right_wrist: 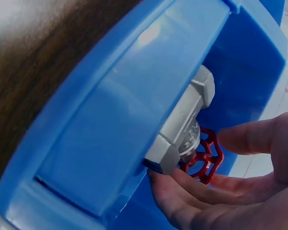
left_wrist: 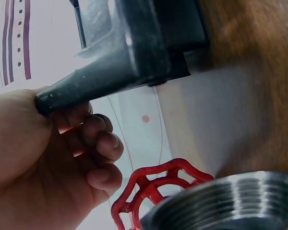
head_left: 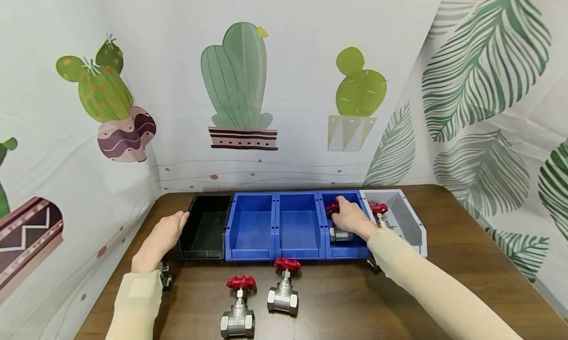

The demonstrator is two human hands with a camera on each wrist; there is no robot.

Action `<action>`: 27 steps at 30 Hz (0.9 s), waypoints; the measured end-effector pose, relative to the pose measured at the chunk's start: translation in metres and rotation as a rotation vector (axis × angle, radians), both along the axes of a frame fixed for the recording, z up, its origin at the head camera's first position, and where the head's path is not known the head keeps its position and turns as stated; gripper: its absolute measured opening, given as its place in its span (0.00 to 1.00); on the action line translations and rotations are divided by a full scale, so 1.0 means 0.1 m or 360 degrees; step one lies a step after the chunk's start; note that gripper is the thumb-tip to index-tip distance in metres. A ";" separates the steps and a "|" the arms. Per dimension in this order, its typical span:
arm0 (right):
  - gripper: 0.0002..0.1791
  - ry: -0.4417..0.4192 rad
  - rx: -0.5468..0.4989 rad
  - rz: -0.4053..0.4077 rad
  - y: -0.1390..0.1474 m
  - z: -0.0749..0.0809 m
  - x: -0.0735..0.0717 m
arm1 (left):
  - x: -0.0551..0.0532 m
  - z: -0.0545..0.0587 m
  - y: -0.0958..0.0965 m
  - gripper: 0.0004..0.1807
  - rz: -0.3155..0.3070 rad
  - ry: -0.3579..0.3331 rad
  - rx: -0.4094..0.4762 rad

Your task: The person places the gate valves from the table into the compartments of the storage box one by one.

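My left hand holds the left side rim of the black bin, thumb on one side and curled fingers on the other in the left wrist view. Inside the rightmost blue bin, my right hand grips a steel gate valve by its red handwheel. The right wrist view shows the thumb at the wheel's edge and fingers beneath it. The valve's hex-ended body lies close behind the bin's front wall. Part of the handwheel is hidden by the hand in the head view.
Two more red-wheeled gate valves, one nearer and one farther, stand on the wooden table. Another valve sits in the grey bin at the right. Two blue bins adjoin the black one. A printed cloth hangs behind.
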State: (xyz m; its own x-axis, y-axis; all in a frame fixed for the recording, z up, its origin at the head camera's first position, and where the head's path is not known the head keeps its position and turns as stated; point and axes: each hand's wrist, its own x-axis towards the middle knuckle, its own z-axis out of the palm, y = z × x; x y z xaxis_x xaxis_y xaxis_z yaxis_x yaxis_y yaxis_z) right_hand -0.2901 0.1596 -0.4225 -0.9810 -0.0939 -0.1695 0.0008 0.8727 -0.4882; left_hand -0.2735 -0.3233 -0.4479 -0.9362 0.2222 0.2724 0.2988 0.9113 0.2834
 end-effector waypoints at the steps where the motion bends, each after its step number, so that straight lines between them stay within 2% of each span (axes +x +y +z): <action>1: 0.33 0.0023 0.0006 0.0007 0.00 0.01 0.01 | 0.00 0.00 0.00 0.15 0.0002 -0.0001 -0.0002; 4: 0.32 0.0052 0.0000 0.0025 0.02 0.03 0.05 | -0.01 0.00 0.00 0.15 0.0010 -0.0011 -0.0005; 19: 0.27 0.0494 0.0076 0.0206 0.12 0.18 0.37 | 0.02 0.03 0.00 0.15 -0.0008 -0.0015 0.0001; 27: 0.21 0.0707 -0.0012 0.0303 0.02 0.17 0.59 | 0.02 0.04 0.00 0.16 -0.0007 -0.0044 0.0011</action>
